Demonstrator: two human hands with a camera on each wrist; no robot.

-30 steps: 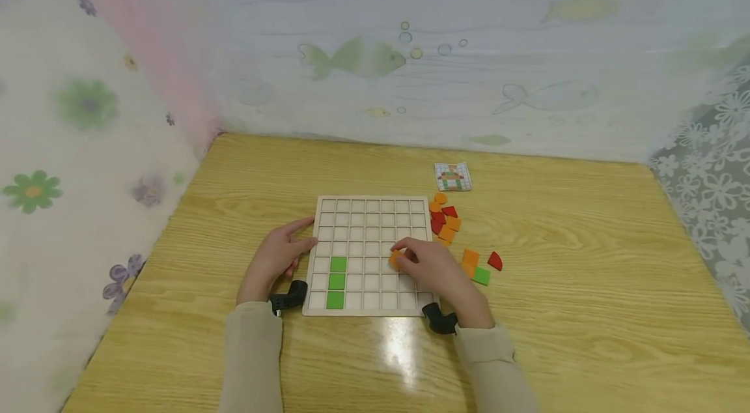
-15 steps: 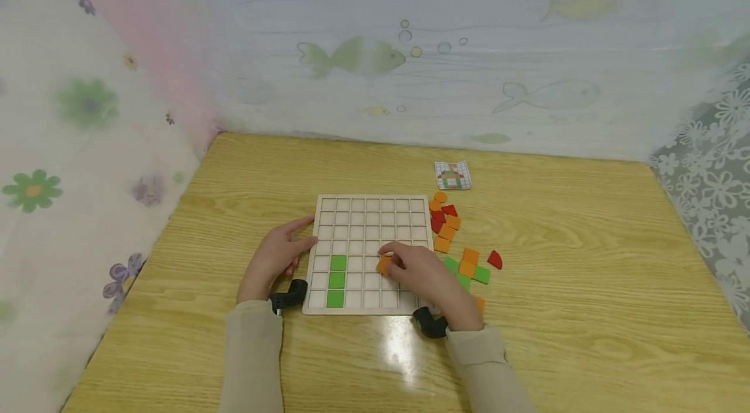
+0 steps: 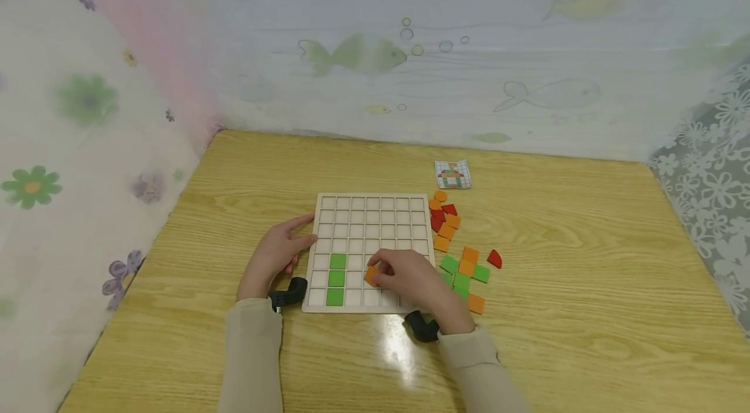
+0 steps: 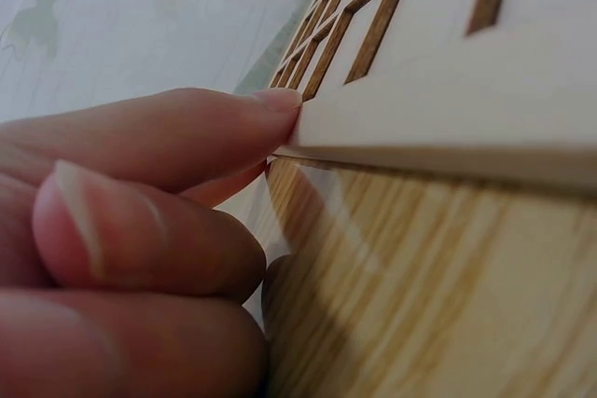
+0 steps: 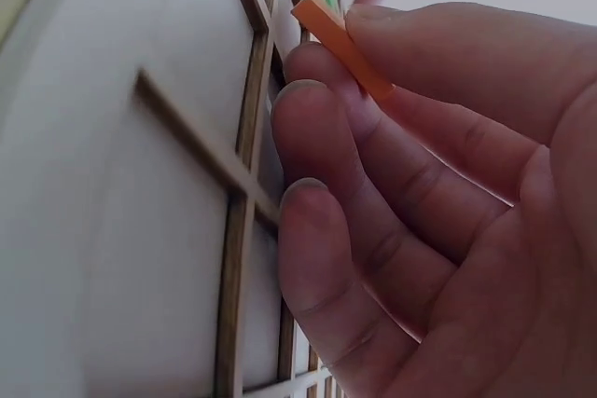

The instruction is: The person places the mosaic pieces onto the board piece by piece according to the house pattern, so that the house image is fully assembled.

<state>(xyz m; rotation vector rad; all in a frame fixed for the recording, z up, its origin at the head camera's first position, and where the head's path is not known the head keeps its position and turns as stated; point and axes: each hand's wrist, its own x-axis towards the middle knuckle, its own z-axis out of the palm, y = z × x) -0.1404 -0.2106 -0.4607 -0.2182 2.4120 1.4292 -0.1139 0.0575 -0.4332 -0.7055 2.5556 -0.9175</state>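
A pale wooden grid board (image 3: 372,195) lies on the table with three green square tiles (image 3: 336,278) in its second column, in the lowest three rows. My right hand (image 3: 410,275) pinches an orange square tile (image 3: 371,277) between thumb and fingers over the board's lower middle. In the right wrist view this orange tile (image 5: 343,47) stands tilted, the other fingertips close to the grid bars. My left hand (image 3: 278,255) rests at the board's left edge with thumb and forefinger. The left wrist view shows one fingertip (image 4: 278,100) against the rim, other fingers bent below.
Right of the board lie loose orange and green square tiles (image 3: 461,284), red quarter-round pieces (image 3: 437,220) and orange discs (image 3: 441,196). One red quarter-round (image 3: 495,259) sits apart. A pattern card (image 3: 453,174) lies behind them. Patterned walls border the wooden table (image 3: 562,270).
My right hand has moved left and slightly nearer across the board with the orange tile, uncovering more green and orange tiles at the right. The left hand has stayed at the board's edge.
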